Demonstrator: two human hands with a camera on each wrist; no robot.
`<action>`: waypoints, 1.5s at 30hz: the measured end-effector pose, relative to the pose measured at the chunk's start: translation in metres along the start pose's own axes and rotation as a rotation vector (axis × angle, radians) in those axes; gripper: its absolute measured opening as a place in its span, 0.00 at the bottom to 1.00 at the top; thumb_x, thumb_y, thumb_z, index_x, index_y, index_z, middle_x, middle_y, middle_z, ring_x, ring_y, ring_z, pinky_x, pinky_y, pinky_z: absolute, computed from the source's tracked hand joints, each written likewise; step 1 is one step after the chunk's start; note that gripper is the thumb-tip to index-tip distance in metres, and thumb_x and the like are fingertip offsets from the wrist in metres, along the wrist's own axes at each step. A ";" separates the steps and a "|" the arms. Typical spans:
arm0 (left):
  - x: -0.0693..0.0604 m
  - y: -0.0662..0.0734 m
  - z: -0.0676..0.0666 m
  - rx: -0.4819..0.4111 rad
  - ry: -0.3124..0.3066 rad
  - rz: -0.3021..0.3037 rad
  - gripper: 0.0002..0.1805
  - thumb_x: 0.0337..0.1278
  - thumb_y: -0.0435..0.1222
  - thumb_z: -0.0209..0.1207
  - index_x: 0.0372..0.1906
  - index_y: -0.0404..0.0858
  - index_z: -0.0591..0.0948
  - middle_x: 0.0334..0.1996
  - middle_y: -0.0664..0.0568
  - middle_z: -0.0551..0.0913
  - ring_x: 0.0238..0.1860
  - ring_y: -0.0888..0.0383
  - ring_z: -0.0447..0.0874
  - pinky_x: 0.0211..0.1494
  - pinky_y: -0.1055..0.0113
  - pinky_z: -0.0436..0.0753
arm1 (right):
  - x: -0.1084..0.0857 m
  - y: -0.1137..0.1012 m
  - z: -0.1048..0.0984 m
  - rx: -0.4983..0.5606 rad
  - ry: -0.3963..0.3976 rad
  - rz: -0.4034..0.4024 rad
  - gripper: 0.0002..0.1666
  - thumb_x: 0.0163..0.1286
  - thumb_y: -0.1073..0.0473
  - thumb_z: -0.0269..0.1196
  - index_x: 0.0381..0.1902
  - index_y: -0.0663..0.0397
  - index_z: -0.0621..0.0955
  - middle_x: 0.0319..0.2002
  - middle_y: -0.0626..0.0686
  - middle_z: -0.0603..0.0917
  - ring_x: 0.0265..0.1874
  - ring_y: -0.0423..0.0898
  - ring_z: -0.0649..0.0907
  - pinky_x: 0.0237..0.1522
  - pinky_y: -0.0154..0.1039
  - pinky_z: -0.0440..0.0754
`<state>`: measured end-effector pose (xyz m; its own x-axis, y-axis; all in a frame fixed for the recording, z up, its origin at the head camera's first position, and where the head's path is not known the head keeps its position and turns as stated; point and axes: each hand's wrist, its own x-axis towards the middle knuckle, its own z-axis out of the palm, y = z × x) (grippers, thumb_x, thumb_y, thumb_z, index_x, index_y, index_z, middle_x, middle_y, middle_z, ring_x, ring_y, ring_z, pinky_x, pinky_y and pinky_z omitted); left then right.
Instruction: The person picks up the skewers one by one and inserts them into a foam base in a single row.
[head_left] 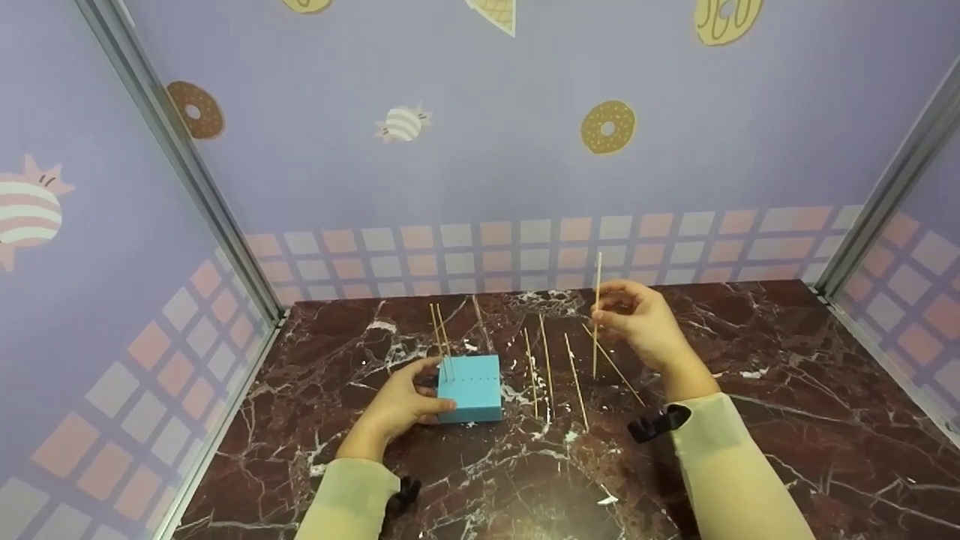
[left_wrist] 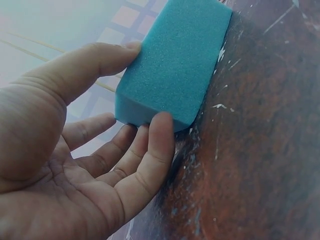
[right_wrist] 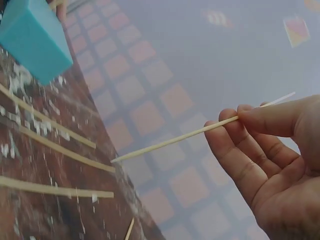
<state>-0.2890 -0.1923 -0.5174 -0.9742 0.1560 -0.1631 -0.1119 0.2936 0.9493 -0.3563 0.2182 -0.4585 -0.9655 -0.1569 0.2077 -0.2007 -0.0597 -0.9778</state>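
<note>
A light-blue foam block (head_left: 476, 412) with a row of small holes stands on the table. Two thin wooden skewers (head_left: 434, 330) rise from its left part. My left hand (head_left: 401, 405) holds the block by its left side, thumb at the front; in the left wrist view the fingertips touch the end of the foam block (left_wrist: 170, 65). Off to the right, my right hand (head_left: 645, 322) pinches another wooden skewer (head_left: 598, 277) between thumb and fingers, nearly upright above the table. The pointed end of this skewer (right_wrist: 165, 143) is free in the right wrist view.
Several loose skewers (head_left: 576, 381) lie on the dark red marbled table (head_left: 525, 487) between the block and my right hand. One skewer (head_left: 622, 375) lies slanted below that hand. A patterned wall (head_left: 495, 172) stands behind, with metal posts (head_left: 172, 127) at the corners.
</note>
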 end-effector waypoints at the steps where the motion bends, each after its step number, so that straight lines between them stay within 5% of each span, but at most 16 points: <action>1: 0.000 0.000 0.000 -0.004 0.000 0.000 0.54 0.57 0.28 0.83 0.88 0.40 0.70 0.70 0.33 0.79 0.48 0.50 0.88 0.43 0.58 0.97 | 0.000 -0.002 0.006 -0.027 -0.001 -0.019 0.23 0.72 0.80 0.68 0.61 0.63 0.84 0.41 0.50 0.91 0.35 0.46 0.93 0.43 0.46 0.99; 7: -0.001 0.000 -0.001 -0.026 -0.004 -0.003 0.54 0.56 0.27 0.82 0.88 0.40 0.69 0.71 0.33 0.79 0.49 0.50 0.88 0.46 0.58 0.97 | 0.004 -0.015 0.040 -0.044 -0.033 -0.122 0.24 0.72 0.79 0.70 0.64 0.69 0.84 0.42 0.48 0.93 0.38 0.48 0.94 0.43 0.44 0.98; 19: 0.000 0.001 0.000 -0.043 -0.034 -0.011 0.54 0.58 0.26 0.81 0.88 0.39 0.69 0.74 0.32 0.76 0.50 0.49 0.88 0.46 0.56 0.97 | 0.007 -0.023 0.090 -0.020 -0.063 -0.181 0.23 0.71 0.76 0.73 0.63 0.68 0.86 0.43 0.47 0.93 0.37 0.44 0.92 0.45 0.42 0.97; 33: 0.003 0.000 0.000 0.011 -0.013 0.044 0.54 0.54 0.26 0.82 0.87 0.35 0.70 0.73 0.32 0.80 0.51 0.51 0.91 0.44 0.60 0.96 | 0.010 -0.036 0.140 0.168 -0.021 -0.294 0.22 0.71 0.80 0.71 0.61 0.66 0.86 0.42 0.50 0.92 0.39 0.43 0.94 0.45 0.37 0.96; 41: 0.001 -0.001 -0.003 0.018 -0.023 0.028 0.54 0.57 0.29 0.83 0.88 0.38 0.69 0.75 0.33 0.79 0.51 0.51 0.91 0.45 0.60 0.95 | 0.010 -0.019 0.159 0.052 -0.076 -0.289 0.22 0.73 0.79 0.68 0.64 0.72 0.84 0.48 0.63 0.92 0.43 0.46 0.95 0.52 0.45 0.98; 45: 0.001 -0.002 -0.003 0.019 -0.027 0.026 0.54 0.57 0.30 0.83 0.88 0.38 0.69 0.77 0.34 0.77 0.52 0.50 0.90 0.45 0.59 0.95 | 0.011 -0.011 0.166 -0.001 -0.104 -0.278 0.24 0.74 0.79 0.67 0.66 0.69 0.84 0.50 0.64 0.92 0.47 0.57 0.95 0.55 0.53 0.97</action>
<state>-0.2906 -0.1954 -0.5183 -0.9710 0.1891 -0.1463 -0.0832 0.3068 0.9481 -0.3368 0.0538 -0.4413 -0.8515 -0.2349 0.4688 -0.4549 -0.1136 -0.8833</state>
